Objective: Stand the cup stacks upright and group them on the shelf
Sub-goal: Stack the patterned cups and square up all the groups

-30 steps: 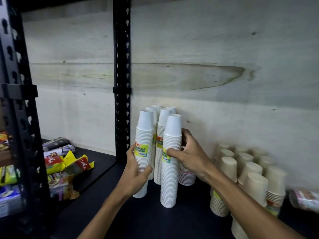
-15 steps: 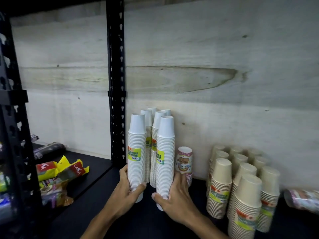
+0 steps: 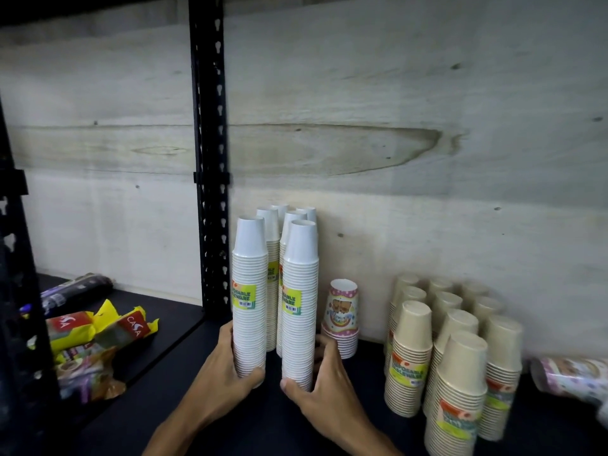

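Both hands slid down: left hand [image 3: 227, 366] and right hand [image 3: 324, 386] now curl around the tall white paper cup stacks' [image 3: 273, 291] bases by the black shelf's [image 3: 184, 403] back edge, so grouping's nearly done.

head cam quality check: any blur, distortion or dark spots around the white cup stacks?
Head view: the white cup stacks and both hands, left hand and right hand, are sharp; wide-angle bend tilts the black upright; corners vignette dark; the lying cup sleeve at the right edge is soft; the dark shelf shows little detail.
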The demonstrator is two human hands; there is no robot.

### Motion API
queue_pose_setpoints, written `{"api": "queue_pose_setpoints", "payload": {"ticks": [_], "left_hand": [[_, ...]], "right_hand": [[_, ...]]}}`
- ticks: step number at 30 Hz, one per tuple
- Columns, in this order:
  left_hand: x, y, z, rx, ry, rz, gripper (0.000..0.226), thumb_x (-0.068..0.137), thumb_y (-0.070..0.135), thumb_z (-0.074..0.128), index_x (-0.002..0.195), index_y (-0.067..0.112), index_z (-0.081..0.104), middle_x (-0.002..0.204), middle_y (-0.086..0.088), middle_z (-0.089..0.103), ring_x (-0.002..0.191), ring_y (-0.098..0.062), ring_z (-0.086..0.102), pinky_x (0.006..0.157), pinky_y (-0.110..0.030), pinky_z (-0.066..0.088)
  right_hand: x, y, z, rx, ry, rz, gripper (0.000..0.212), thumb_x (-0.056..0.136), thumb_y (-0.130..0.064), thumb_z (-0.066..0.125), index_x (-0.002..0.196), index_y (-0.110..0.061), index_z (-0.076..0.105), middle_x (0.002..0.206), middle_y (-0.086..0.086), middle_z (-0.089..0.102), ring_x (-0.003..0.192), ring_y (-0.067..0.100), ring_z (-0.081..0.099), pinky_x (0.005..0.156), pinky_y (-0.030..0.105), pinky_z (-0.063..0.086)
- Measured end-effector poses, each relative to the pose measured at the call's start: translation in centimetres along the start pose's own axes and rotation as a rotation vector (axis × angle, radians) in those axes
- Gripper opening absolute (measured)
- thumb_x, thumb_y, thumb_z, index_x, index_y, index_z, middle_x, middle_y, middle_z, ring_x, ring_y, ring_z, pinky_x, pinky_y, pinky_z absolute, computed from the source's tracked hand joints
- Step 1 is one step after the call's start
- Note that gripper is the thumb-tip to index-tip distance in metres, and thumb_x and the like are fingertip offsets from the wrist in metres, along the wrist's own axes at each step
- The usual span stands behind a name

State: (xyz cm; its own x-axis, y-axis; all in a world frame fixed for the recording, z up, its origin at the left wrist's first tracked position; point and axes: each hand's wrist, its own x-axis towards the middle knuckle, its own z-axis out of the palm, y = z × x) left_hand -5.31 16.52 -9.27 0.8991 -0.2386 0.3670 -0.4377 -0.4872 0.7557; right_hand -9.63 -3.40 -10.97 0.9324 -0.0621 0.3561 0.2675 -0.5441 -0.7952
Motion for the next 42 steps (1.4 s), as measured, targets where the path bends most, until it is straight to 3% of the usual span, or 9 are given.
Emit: {"api": "queue_pose_setpoints", "payload": {"ticks": [4,9,12,16,21,23,29,38,42], "left_hand": [[-0.1,0.1,-0.1,0.018,-0.019,-0.002,0.082,0.076,0.023,0.074,0.134,0.041,0.019,0.119,0.029,0.053,0.105,0.021,0.051,0.076,-0.008,0.046],[-0.2,0.1,-0.2,0.015,-0.01,-0.014,0.083,0.074,0.025,0.076,0.135,0.04,0.022,0.114,0.028,0.058,0.1,0.016,0.058,0.072,-0.009,0.048],[-0.2,0.1,-0.2,0.0,-0.01,-0.01,0.081,0.074,0.025,0.077,0.133,0.042,0.024,0.113,0.032,0.057,0.1,0.016,0.059,0.074,-0.009,0.049],[-0.1,-0.2,-0.2,-0.024,-0.016,-0.003,0.079,0.072,0.027,0.076,0.134,0.042,0.03,0.115,0.025,0.063,0.101,0.008,0.064,0.084,-0.019,0.054],[0.0,-0.4,-0.2,-0.064,-0.017,0.016,0.076,0.074,0.019,0.075,0.133,0.045,0.035,0.118,0.032,0.062,0.108,0.009,0.06,0.09,-0.015,0.051],[0.1,-0.5,-0.1,-0.084,-0.013,0.008,0.077,0.075,0.013,0.074,0.137,0.04,0.037,0.118,0.026,0.064,0.109,0.009,0.06,0.089,-0.011,0.05],[0.4,-0.8,-0.1,-0.09,-0.013,-0.008,0.077,0.078,0.013,0.077,0.143,0.028,0.037,0.12,0.02,0.064,0.109,0.012,0.059,0.085,-0.003,0.047],[1.0,-1.7,-0.3,-0.084,-0.038,-0.044,0.077,0.083,0.012,0.075,0.146,0.025,0.034,0.123,0.023,0.059,0.112,0.018,0.054,0.084,0.001,0.043],[1.2,-2.1,-0.3,-0.077,-0.056,-0.039,0.076,0.084,0.014,0.074,0.147,0.026,0.033,0.125,0.025,0.058,0.113,0.017,0.054,0.087,0.0,0.043]], "right_hand": [[0.0,0.5,0.0,0.004,0.009,0.005,0.076,0.068,-0.049,0.076,0.13,-0.041,0.033,0.122,-0.021,0.055,0.11,0.001,0.059,0.093,0.03,0.054],[-0.1,0.3,-0.1,0.057,0.018,0.014,0.062,0.076,-0.031,0.082,0.123,-0.037,0.042,0.114,-0.015,0.061,0.102,-0.008,0.06,0.081,0.013,0.053],[0.0,0.5,0.1,0.075,0.023,0.027,0.058,0.077,-0.028,0.081,0.12,-0.04,0.043,0.113,-0.012,0.062,0.102,-0.003,0.063,0.085,0.015,0.055],[0.2,0.8,0.2,0.074,0.007,0.025,0.061,0.078,-0.032,0.08,0.128,-0.034,0.046,0.116,-0.014,0.06,0.103,0.003,0.065,0.089,0.019,0.056],[0.7,1.0,0.6,0.095,0.015,0.035,0.058,0.075,-0.029,0.082,0.125,-0.028,0.053,0.115,-0.01,0.063,0.101,0.006,0.068,0.088,0.023,0.058],[0.9,1.1,1.0,0.099,0.023,0.036,0.054,0.075,-0.027,0.081,0.121,-0.033,0.052,0.115,-0.008,0.063,0.101,0.007,0.069,0.089,0.024,0.058],[1.1,1.0,1.6,-0.034,-0.007,-0.018,0.061,0.082,-0.044,0.068,0.138,-0.032,0.047,0.126,-0.018,0.061,0.109,0.0,0.062,0.095,0.025,0.054],[1.6,0.6,2.1,-0.049,0.012,0.02,0.065,0.071,-0.057,0.067,0.129,-0.035,0.049,0.119,-0.017,0.064,0.102,0.001,0.065,0.089,0.029,0.057],[1.5,0.6,2.1,-0.049,-0.003,0.021,0.061,0.076,-0.052,0.067,0.131,-0.036,0.047,0.123,-0.018,0.062,0.106,0.001,0.063,0.093,0.03,0.055]]}}
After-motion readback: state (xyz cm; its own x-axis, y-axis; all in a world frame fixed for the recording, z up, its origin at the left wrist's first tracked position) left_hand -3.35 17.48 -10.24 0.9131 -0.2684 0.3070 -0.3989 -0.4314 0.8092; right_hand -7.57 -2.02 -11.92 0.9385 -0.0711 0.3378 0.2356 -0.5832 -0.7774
